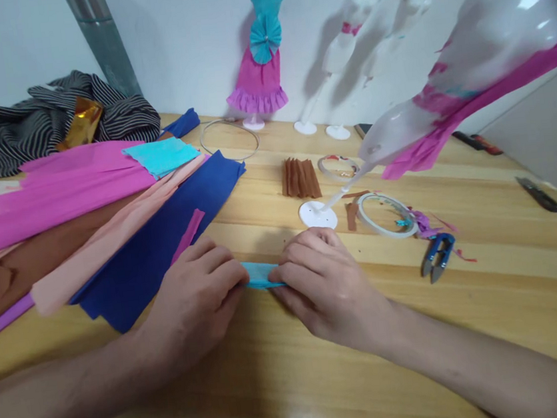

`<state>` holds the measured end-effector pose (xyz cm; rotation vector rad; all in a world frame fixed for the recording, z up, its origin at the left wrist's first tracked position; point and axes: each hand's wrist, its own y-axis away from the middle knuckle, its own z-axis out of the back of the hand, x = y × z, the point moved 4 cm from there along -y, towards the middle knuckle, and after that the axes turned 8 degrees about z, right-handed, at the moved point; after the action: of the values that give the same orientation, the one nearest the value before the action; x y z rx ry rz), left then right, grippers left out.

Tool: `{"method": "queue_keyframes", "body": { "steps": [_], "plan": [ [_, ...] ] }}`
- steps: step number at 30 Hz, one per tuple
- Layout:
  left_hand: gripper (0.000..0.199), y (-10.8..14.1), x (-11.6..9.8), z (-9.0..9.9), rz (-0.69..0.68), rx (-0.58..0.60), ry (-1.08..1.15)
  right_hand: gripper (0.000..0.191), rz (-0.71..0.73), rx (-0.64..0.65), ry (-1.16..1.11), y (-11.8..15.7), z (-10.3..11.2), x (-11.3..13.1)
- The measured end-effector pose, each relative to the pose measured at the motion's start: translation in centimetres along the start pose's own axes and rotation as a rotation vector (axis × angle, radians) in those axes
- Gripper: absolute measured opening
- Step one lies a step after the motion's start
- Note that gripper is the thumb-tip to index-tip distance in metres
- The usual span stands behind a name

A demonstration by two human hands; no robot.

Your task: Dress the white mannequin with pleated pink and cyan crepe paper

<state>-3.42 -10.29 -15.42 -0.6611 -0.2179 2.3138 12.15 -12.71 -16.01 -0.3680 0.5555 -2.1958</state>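
Note:
A narrow folded strip of light blue paper (260, 275) is stretched between my two hands, low over the wooden table. My left hand (195, 292) grips its left end with curled fingers. The right end is pinched by my right hand (324, 284). Both ends of the strip are hidden under my fingers. Beyond my left hand, a magenta strip (188, 235) rests on dark blue crepe paper (162, 249). The white round base (317, 215) of a leaning mannequin stands just past my right hand.
Magenta, peach and brown paper sheets (65, 186) cover the left side. A pleated brown piece (300, 178), a tape roll (387, 215) and blue snips (437, 256) lie centre-right. A large mannequin (486, 44) leans at right; a dressed one (261, 56) stands behind, near a bottle (106, 47).

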Motion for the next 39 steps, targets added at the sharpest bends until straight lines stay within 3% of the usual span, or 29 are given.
{"method": "queue_keyframes", "body": {
  "steps": [5, 19, 27, 29, 34, 39],
  "plan": [
    [0.018, 0.2, 0.0, 0.2, -0.069, -0.052, -0.116, 0.016, -0.031, -0.006, -0.054, 0.0, -0.1, -0.1],
    [0.017, 0.0, 0.4, 0.2, 0.010, -0.053, -0.083, 0.015, -0.037, -0.047, -0.009, -0.1, 0.2, -0.4],
    [0.017, -0.1, 0.0, 0.4, -0.150, -0.207, -0.254, 0.015, 0.043, -0.038, 0.180, -0.4, 1.0, -0.6],
    [0.017, -0.2, 0.4, 0.1, -0.075, -0.140, -0.176, 0.015, -0.001, 0.012, 0.121, -0.3, 0.7, -0.8],
    [0.015, -0.5, 2.1, -1.0, 0.261, 0.155, 0.113, 0.009, -0.185, 0.178, -0.144, 0.1, -0.5, -1.7],
    [0.015, -0.6, 2.2, -1.1, 0.383, 0.332, 0.144, 0.011, -0.218, 0.250, -0.269, 0.0, -0.6, -1.9]
  ]
}}
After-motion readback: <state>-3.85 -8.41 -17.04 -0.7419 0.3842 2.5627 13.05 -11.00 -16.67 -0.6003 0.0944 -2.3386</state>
